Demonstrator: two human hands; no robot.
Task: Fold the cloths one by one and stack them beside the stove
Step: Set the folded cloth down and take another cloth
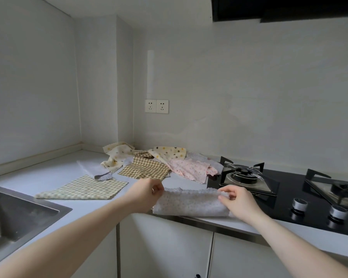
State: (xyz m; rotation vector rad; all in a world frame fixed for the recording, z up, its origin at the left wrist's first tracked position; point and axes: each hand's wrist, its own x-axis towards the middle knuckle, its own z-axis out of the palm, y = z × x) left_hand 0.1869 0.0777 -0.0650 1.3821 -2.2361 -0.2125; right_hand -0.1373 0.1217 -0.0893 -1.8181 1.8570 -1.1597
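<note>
A white dotted cloth [189,202] with a scalloped edge lies at the counter's front edge, just left of the black stove [285,199]. My left hand [147,194] pinches its far left corner and my right hand [237,201] pinches its far right corner. Behind it lie several loose cloths: a green checked cloth [84,189] spread flat, a tan checked cloth [147,168], a pink flowered cloth [191,169], a cream dotted cloth [169,152], a second cream cloth [117,155] and a white cloth [92,169].
A steel sink [18,215] is set into the white counter [54,171] at the left. The stove has two burners [243,173] and two knobs [298,203]. Wall sockets [156,106] sit above the cloths. Cabinet doors [165,247] are below the counter.
</note>
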